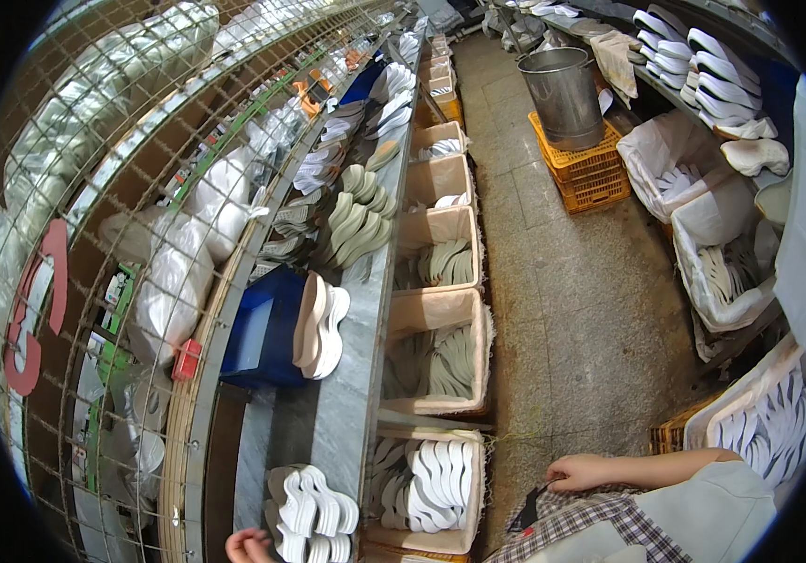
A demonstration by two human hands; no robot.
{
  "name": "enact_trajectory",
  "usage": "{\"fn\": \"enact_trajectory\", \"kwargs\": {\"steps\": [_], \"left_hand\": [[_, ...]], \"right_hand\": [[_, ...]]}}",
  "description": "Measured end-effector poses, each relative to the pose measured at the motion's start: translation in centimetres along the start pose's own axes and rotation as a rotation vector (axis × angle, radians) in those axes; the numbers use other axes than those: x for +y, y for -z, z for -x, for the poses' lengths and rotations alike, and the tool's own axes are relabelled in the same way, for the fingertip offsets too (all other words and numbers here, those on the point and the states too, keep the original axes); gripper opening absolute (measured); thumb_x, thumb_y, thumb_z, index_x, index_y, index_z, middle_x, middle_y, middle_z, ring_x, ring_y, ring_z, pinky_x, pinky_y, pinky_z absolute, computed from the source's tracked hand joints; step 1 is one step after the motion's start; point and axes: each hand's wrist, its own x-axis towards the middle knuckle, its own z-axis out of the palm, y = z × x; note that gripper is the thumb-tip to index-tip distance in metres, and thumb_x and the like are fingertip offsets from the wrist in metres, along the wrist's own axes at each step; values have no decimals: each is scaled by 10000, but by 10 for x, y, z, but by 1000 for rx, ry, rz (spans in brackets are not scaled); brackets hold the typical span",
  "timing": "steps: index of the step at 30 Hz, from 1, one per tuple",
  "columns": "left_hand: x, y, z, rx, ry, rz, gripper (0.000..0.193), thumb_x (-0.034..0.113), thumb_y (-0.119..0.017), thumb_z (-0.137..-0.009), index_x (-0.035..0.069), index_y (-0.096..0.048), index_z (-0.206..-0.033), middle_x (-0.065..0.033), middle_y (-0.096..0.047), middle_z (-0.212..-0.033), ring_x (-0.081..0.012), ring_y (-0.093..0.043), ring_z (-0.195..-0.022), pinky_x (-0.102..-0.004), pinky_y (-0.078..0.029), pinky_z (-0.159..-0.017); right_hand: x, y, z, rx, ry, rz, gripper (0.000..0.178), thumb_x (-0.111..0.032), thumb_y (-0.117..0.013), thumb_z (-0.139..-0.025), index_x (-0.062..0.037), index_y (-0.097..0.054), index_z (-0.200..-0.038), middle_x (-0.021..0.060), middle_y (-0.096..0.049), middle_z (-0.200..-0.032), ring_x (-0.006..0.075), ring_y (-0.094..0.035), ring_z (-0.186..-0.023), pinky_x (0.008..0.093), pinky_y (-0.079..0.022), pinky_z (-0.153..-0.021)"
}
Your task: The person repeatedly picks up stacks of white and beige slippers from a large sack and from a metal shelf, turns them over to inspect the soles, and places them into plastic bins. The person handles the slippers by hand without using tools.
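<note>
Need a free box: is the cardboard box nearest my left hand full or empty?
Partly full: white shoe soles lie in the cardboard box.

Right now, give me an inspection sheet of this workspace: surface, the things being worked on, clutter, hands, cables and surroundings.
Surface: long grey metal bench, running away from the camera.
Job's things: stack of white shoe soles on the near end of the bench.
Clutter: more sole stacks along the bench; blue bin; lined boxes of soles beside it.
Hands: left hand at the lower edge, next to the white soles, grip hidden; right hand resting on checked cloth, holding nothing visible.
Cables: nothing seen.
Surroundings: wire mesh rack with bagged goods on the left; metal bucket on orange crates; stone floor aisle.
</note>
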Motion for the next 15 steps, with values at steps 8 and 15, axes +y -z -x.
{"fn": "enact_trajectory", "kwargs": {"steps": [8, 15], "left_hand": [[-79, -265, 165, -1589, -57, -194, 721, 426, -656, -831, -33, -400, -1324, -280, -433, -1320, -396, -439, -1214, -402, -358, -1032], [-225, -413, 273, -1707, 591, -505, 773, 472, -650, -817, -66, -398, -1311, -308, -465, -1283, -370, -450, -1226, -401, -366, -1019]], "right_hand": [[49, 46, -38, -345, 36, -167, 441, -397, -503, -910, 17, -637, -979, 167, -654, -896, 253, -599, -828, 366, -459, -755], [167, 85, -144, -464, -133, -433, 450, -298, -439, -915, 51, -580, -1160, 213, -580, -1203, 290, -525, -1145, 398, -421, -917]]}}
